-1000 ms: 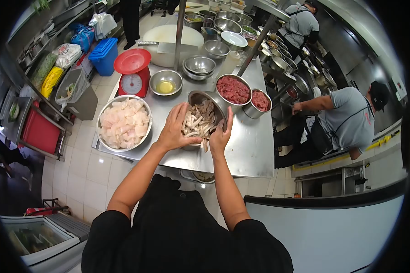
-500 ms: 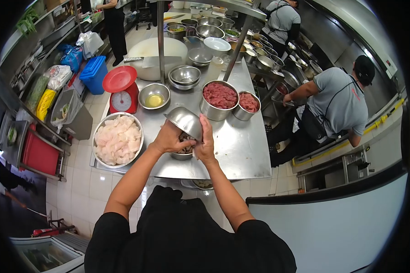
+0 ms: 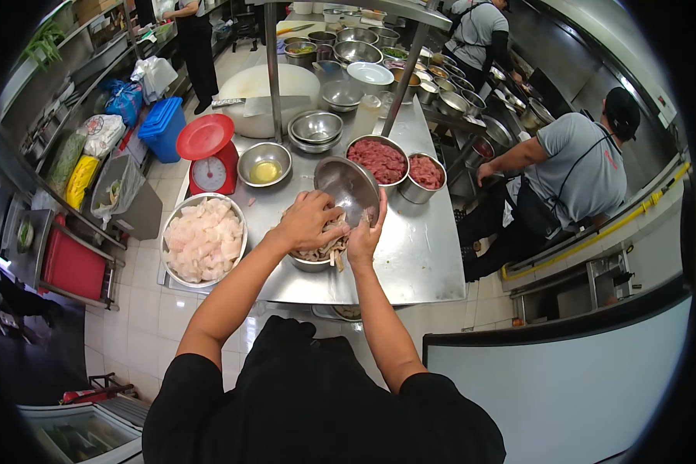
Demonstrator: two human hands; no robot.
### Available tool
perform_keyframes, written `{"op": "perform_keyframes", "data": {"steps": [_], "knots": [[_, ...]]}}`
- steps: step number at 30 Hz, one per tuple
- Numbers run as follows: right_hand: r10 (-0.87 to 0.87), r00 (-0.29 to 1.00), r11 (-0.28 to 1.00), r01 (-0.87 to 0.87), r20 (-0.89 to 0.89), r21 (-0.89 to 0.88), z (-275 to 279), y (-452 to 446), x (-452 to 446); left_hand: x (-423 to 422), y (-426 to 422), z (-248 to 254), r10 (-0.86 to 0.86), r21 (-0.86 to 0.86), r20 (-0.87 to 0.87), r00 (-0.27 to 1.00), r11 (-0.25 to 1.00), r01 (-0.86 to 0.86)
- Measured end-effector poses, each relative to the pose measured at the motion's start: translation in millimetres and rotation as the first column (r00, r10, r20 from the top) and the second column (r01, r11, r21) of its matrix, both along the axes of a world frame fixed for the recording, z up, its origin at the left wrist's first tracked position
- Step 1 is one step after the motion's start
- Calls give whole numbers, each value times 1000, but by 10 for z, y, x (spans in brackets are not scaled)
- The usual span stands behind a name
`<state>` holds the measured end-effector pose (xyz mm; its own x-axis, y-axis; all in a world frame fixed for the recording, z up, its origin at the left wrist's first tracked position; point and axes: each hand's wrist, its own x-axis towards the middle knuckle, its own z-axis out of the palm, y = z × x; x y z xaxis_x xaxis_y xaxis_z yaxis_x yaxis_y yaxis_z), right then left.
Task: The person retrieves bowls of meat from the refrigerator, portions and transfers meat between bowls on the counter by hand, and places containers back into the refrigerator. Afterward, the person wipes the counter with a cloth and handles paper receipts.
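Observation:
A steel mixing bowl point(image 3: 349, 185) is tipped on its side, its hollow facing me, above a lower metal bowl point(image 3: 311, 265) of pale brownish sliced strips point(image 3: 321, 249). My right hand point(image 3: 366, 233) grips the tipped bowl by its right edge, thumb inside. Bent over the strips, the fingers of my left hand point(image 3: 309, 220) are curled and press into them; their tips are partly hidden. Some strips hang over the lower bowl's front rim. Just behind stand a pot of red minced meat point(image 3: 377, 160) and a smaller pot of pinker meat point(image 3: 426, 172).
Left of my arms is a bowl of pale white slices point(image 3: 204, 240). A red scale point(image 3: 211, 166), a bowl with yellow liquid point(image 3: 264, 168) and a cleaver point(image 3: 264, 106) on a round block lie farther back. Shelf posts point(image 3: 274, 77) rise from the table. A co-worker point(image 3: 576, 166) stands at right.
The upper bowl has turned from covering the lower one to lying tipped, hollow toward me. My left hand has left its side and moved onto the strips, which now show more.

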<state>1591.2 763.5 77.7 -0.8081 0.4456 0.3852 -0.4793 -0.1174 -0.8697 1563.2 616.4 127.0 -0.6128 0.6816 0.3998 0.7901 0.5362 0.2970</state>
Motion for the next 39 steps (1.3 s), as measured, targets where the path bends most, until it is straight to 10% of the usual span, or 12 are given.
{"op": "perform_keyframes", "data": {"steps": [7, 13, 15, 21, 25, 28, 31, 35, 39], "knots": [[-66, 997, 994, 62, -43, -91, 72, 67, -57, 2, -95, -85, -24, -100, 108, 994, 994, 35], [104, 994, 965, -98, 12, -244, 60, 49, -14, 130, -27, 134, 38, 181, 0, 999, 983, -37], [125, 991, 978, -116, 42, -174, 219, -58, 76, 279, 156, 330, -96, 496, 330, 939, 864, -86], [402, 910, 845, -411, -101, -343, 278, -177, 32, 197, 318, 118, -85, 631, 375, 923, 753, -187], [71, 995, 997, -70, 68, -16, 239, -28, 23, 219, 18, 79, 69, 586, 412, 908, 743, -323], [153, 987, 965, -136, 59, -224, 233, 105, -28, 273, -215, 159, -63, 317, 37, 997, 947, 48], [192, 978, 926, -153, 81, -346, 188, 282, -110, 297, -277, 219, 17, 364, 13, 1000, 931, -20], [212, 973, 923, -168, 92, -346, 188, 329, -127, 139, -138, 374, 305, 563, 418, 856, 653, -507], [-8, 971, 1000, 5, 240, 13, 454, 240, -11, -204, -163, 209, 181, 444, 533, 827, 772, -455]]}}
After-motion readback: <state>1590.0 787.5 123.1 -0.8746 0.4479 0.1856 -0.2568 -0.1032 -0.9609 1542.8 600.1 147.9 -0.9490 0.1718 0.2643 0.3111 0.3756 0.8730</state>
